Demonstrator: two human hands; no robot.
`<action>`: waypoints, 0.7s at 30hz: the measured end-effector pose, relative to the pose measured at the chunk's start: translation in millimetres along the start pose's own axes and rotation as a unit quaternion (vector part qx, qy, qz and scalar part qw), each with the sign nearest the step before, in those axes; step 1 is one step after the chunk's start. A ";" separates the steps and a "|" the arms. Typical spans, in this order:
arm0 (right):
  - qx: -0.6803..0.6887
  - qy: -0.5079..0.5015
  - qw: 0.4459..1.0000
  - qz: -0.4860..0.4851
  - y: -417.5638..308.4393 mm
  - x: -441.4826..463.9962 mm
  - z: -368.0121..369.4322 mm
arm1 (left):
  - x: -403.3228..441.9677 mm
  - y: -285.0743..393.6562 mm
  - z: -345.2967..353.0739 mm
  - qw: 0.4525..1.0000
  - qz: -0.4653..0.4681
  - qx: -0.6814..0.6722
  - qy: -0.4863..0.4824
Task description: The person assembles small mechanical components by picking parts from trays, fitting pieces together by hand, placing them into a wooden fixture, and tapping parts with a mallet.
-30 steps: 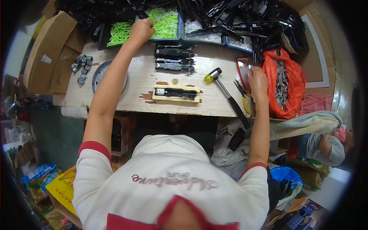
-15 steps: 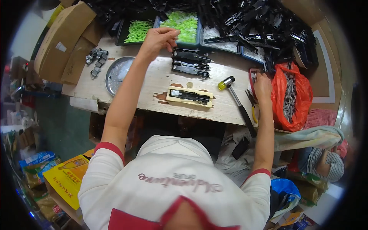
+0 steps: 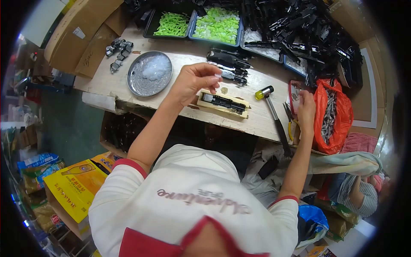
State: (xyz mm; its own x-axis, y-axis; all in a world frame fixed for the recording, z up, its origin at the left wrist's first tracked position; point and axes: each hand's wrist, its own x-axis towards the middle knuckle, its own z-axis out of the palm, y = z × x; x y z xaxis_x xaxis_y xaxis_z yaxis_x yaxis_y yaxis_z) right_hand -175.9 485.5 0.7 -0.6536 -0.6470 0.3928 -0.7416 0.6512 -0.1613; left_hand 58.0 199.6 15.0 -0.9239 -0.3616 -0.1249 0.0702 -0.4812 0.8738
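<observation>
My left hand is pinched on a small white plastic piece, just above the left end of a pale yellow wooden fixture. In that fixture lies a long black and silver metal mechanism. My right hand is over a small red-edged tray at the right, with its fingers drawn together; what they hold, if anything, is too small to make out. Close to it are pliers with yellow handles and a hammer with a yellow face. Several similar black mechanisms lie behind the fixture.
A round metal dish with white material stands left, near small metal parts. Bins of green sticks and green-white pieces line the back. Black mechanisms are heaped back right. A red bag holds grey parts.
My left hand has come back from the green-white bin toward the fixture, with the small white piece now showing in its fingertips. My right hand stays at the red-edged tray. The view has shifted slightly.
</observation>
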 end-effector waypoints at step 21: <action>0.627 -0.224 0.742 0.070 -174.9 -6.3 7.8 | -21.5 -22.1 21.4 0.999 -0.027 0.006 -0.039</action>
State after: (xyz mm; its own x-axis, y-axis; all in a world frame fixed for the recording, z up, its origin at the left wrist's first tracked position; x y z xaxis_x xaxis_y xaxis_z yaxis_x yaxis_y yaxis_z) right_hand -43.2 372.6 19.3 -0.5130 -0.8584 -0.0027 -0.0354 0.0243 -0.9991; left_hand 68.2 235.2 8.4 -0.9529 -0.2711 -0.1357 0.0149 -0.4889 0.8722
